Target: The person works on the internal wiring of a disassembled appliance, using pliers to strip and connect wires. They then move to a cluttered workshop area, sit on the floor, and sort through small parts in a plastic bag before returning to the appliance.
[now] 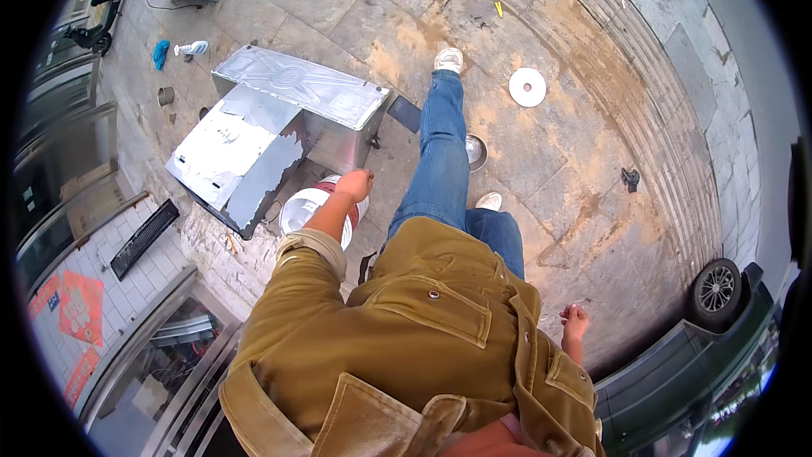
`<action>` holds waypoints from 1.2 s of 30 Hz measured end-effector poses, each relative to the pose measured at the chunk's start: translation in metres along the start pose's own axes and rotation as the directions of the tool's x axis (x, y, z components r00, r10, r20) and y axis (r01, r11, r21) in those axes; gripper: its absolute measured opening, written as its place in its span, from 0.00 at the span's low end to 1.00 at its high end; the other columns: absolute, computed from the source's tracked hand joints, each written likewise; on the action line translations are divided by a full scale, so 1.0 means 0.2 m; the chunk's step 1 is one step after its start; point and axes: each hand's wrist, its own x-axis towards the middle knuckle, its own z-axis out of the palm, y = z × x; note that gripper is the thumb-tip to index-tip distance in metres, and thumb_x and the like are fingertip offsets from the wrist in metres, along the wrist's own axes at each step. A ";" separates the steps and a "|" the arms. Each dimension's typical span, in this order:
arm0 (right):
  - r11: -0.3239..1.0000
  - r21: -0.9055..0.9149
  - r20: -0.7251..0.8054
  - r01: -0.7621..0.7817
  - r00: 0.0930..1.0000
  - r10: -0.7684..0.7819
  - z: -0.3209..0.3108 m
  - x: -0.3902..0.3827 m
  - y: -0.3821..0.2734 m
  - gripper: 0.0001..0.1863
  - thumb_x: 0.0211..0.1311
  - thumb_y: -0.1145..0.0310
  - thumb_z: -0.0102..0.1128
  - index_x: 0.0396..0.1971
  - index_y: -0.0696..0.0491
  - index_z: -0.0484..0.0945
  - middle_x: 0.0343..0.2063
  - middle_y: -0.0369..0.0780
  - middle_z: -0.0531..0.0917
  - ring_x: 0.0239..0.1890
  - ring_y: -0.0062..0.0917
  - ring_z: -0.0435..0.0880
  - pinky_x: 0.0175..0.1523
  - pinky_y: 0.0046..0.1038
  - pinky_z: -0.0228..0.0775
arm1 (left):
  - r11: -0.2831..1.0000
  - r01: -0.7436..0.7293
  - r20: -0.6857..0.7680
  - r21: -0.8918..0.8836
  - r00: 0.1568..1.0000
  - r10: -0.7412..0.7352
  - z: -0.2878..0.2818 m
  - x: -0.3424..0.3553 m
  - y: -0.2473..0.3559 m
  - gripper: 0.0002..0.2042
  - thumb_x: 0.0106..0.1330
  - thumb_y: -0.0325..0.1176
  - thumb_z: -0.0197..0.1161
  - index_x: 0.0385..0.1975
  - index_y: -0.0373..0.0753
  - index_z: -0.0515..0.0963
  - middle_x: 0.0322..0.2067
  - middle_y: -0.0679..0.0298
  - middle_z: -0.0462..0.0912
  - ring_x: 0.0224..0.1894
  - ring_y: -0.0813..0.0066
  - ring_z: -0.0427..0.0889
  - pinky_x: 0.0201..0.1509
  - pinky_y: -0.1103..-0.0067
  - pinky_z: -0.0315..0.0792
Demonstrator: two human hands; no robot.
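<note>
Rough stone paving; left hand (355,184) fisted over round white bucket (306,207).

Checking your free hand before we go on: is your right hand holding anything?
No, the right hand hangs open and empty beside the tan corduroy jacket, fingers loosely spread above the stone pavement.

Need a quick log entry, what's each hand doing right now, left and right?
Left hand: closed in a fist above the white bucket; whether it grips anything cannot be told.
Right hand: fingers loosely curled, holding nothing visible.
</note>
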 end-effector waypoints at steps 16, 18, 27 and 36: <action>0.595 -0.450 0.000 -0.666 0.666 0.746 0.74 -0.39 -1.56 0.17 0.54 0.61 0.63 0.15 0.57 0.76 0.14 0.37 0.77 0.17 0.17 0.74 0.20 0.23 0.63 | 0.873 -0.246 0.121 0.422 0.969 0.215 -0.96 3.26 0.63 0.17 0.56 0.27 0.52 0.46 0.48 0.74 0.44 0.62 0.74 0.51 0.63 0.72 0.50 0.69 0.71; 0.565 -0.466 -0.014 -0.680 0.645 0.764 0.83 -0.28 -1.72 0.16 0.55 0.61 0.63 0.16 0.57 0.76 0.14 0.37 0.77 0.17 0.18 0.74 0.20 0.23 0.63 | 0.886 -0.204 0.136 0.416 0.978 0.161 -0.91 3.50 0.68 0.19 0.58 0.28 0.52 0.50 0.51 0.72 0.47 0.61 0.73 0.53 0.63 0.71 0.50 0.69 0.70; 0.430 -0.492 -0.107 -0.757 0.543 0.833 0.99 -0.16 -2.08 0.13 0.55 0.62 0.62 0.20 0.56 0.77 0.17 0.38 0.78 0.18 0.19 0.76 0.21 0.23 0.65 | 0.915 0.054 0.024 0.400 0.997 -0.069 -0.61 4.11 0.76 0.21 0.61 0.32 0.51 0.56 0.55 0.67 0.52 0.57 0.69 0.54 0.60 0.71 0.51 0.70 0.70; 0.487 -0.485 -0.073 -0.727 0.588 0.805 0.94 -0.12 -2.08 0.11 0.56 0.63 0.61 0.25 0.56 0.77 0.21 0.39 0.79 0.19 0.21 0.77 0.21 0.23 0.66 | 0.994 -0.090 -0.289 -0.055 0.955 0.070 -0.87 3.99 0.83 0.15 0.62 0.36 0.55 0.47 0.37 0.69 0.35 0.57 0.80 0.32 0.61 0.81 0.35 0.67 0.73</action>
